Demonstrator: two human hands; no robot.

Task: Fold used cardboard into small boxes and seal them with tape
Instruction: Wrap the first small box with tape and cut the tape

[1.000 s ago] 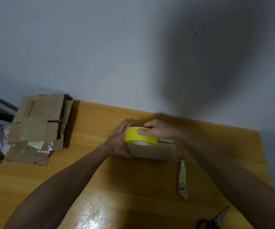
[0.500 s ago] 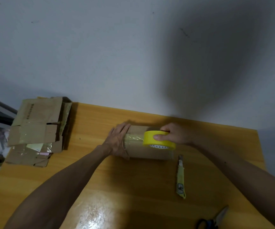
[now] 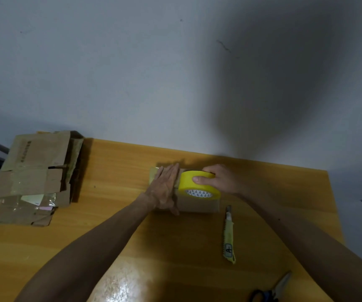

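pressing box (image 3: 197, 206), flat left hand (image 3: 165, 189); right hand (image 3: 222, 182) grips tape roll (image 3: 194, 186); box half-hidden.

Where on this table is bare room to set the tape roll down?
Bare wood of the table lies between the cardboard stack and the box, and right of the utility knife to the table's edge. Crowded: the box, under the left hand, tape roll and right hand; scissors near right.

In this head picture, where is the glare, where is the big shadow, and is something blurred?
Head view: glare on the table at the bottom edge. Head view: a large soft shadow on the wall, upper right. Head view: the yellow tape roll is sharp, the scissors dim.
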